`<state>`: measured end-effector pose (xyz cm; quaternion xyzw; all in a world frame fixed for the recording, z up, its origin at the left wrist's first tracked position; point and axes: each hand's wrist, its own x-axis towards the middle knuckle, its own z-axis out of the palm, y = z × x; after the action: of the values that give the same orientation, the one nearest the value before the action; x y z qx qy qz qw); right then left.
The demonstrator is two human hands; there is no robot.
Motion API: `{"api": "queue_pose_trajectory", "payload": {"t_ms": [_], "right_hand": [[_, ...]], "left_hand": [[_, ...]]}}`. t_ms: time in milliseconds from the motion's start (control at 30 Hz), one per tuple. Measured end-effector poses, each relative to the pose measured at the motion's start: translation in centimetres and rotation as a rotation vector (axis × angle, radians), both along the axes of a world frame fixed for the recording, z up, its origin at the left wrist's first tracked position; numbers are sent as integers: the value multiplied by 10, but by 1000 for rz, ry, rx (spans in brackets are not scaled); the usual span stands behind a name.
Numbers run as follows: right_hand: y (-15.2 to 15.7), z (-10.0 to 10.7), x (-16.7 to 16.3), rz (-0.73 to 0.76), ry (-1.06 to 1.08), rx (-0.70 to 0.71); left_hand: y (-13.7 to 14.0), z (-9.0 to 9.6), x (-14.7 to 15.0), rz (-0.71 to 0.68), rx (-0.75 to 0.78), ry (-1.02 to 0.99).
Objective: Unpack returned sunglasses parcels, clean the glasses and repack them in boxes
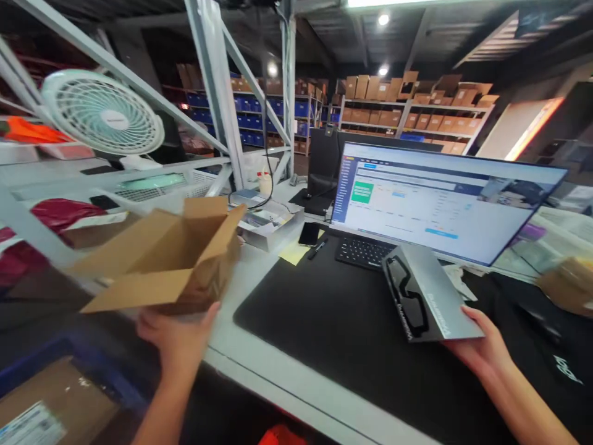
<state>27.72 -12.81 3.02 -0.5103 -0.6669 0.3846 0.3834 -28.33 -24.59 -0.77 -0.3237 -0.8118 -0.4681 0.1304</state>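
On the left, my left hand (178, 337) grips the lower part of an open cardboard box (210, 278), thumb on its near side. The box is tilted, its flaps spread outward, and its inside is only partly visible. My right hand (484, 343) holds a flat grey and black product box (430, 296) by its lower right edge, over the black desk mat (315, 327). A dark glasses-shaped outline and white lettering mark the product box. The right-hand fingers beneath it are partly hidden.
Behind the mat stand a monitor (403, 191) and a keyboard (364, 250). A phone (309, 234), a pen (317, 248) and an open grey tray (269, 228) lie nearby. A fan (104, 111) is at upper left, a blue bin (102, 371) at lower left.
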Motion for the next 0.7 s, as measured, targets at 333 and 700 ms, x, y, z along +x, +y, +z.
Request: {"api": "queue_pose_trajectory", "payload": {"t_ms": [333, 700], "right_hand": [[-32, 31, -27, 100, -161, 333], [-60, 18, -56, 160, 53, 495]], "left_hand": [[34, 48, 132, -1186, -40, 195], [104, 43, 198, -1774, -86, -419]]}}
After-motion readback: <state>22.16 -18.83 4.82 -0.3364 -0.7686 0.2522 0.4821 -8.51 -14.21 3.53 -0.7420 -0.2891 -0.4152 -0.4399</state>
